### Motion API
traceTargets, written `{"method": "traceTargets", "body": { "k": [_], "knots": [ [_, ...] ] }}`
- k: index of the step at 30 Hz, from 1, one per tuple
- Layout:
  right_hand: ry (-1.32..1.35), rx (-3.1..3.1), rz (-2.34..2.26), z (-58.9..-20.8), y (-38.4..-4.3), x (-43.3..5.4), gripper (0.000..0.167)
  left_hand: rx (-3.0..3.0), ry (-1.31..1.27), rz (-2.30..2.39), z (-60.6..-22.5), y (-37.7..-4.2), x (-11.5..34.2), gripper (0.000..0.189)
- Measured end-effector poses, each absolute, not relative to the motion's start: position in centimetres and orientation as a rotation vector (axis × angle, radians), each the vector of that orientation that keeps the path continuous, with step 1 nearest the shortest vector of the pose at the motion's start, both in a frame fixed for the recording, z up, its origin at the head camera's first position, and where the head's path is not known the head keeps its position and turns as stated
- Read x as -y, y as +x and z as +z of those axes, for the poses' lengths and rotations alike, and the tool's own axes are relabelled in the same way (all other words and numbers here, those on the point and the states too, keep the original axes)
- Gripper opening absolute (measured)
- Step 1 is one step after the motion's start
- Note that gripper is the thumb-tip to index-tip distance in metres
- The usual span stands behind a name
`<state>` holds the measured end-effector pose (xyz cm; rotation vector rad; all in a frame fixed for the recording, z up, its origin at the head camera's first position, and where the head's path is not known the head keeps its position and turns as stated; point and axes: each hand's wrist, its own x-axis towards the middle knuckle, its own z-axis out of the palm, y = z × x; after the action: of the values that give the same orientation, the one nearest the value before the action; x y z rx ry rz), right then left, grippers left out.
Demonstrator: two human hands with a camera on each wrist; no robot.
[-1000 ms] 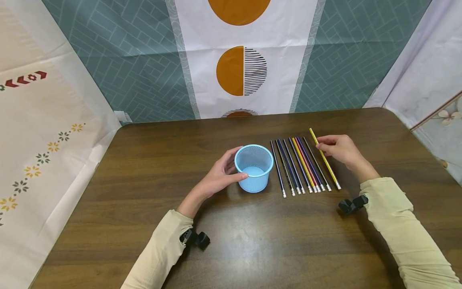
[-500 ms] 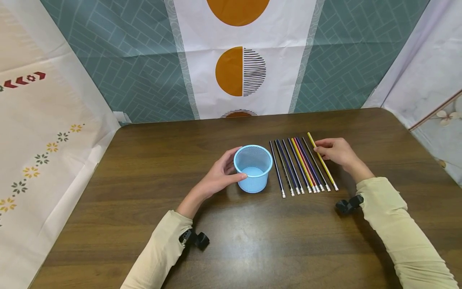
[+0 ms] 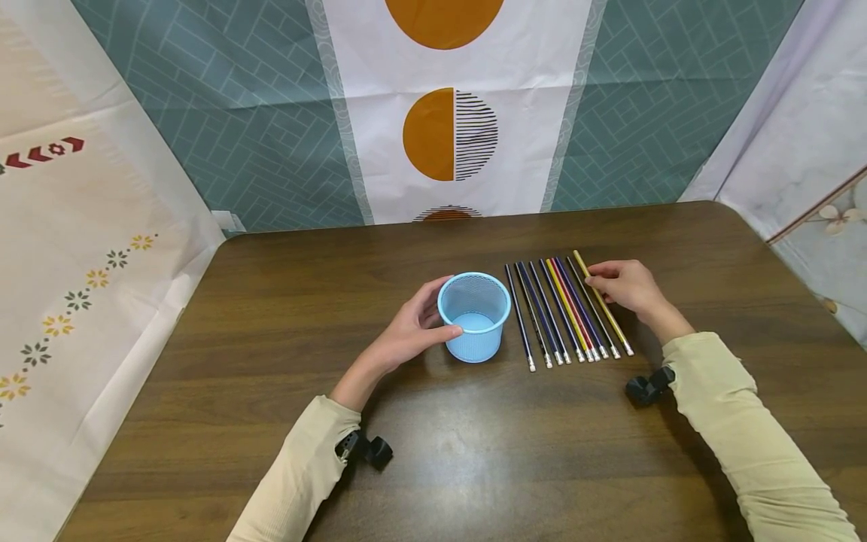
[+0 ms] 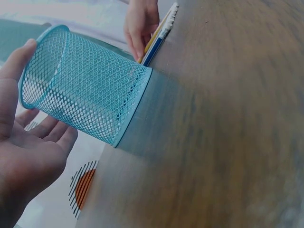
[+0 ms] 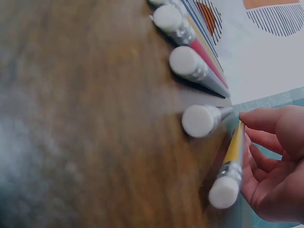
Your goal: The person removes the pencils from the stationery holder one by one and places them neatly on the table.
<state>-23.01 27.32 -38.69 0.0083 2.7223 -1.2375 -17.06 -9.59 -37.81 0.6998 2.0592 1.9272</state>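
Note:
A light blue mesh pencil cup [image 3: 476, 345] stands upright on the table. My left hand [image 3: 415, 324] holds it from the left side, thumb at the front of the rim and fingers behind. To the right of the cup lies a row of pencils [image 3: 558, 316], mostly dark blue, with a yellow and a red one among them. At the row's right end my right hand [image 3: 626, 286] pinches a yellow pencil [image 5: 232, 149] near its far end between thumb and fingers. Its white eraser end points toward me, close over the table in the right wrist view.
The brown wooden table [image 3: 271, 339] runs to a patterned cloth backdrop [image 3: 271, 128] at its far edge. Printed white cloths hang at the left and right sides. Black wrist cameras sit on both cream sleeves [image 3: 738, 421].
My right hand has moved left with the yellow pencil, bringing it close beside the row's rightmost pencil. The left hand and the cup have stayed in place.

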Motion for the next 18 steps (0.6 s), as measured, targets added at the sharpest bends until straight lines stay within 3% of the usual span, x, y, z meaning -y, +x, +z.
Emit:
{"method": "traceTargets", "body": {
  "k": [18],
  "knots": [
    [0.030,-2.759,-1.203,-38.86,-22.88,-26.82,0.034,-2.070,0.669,1.910,-37.69,-17.03,9.54,0.073]
  ]
}}
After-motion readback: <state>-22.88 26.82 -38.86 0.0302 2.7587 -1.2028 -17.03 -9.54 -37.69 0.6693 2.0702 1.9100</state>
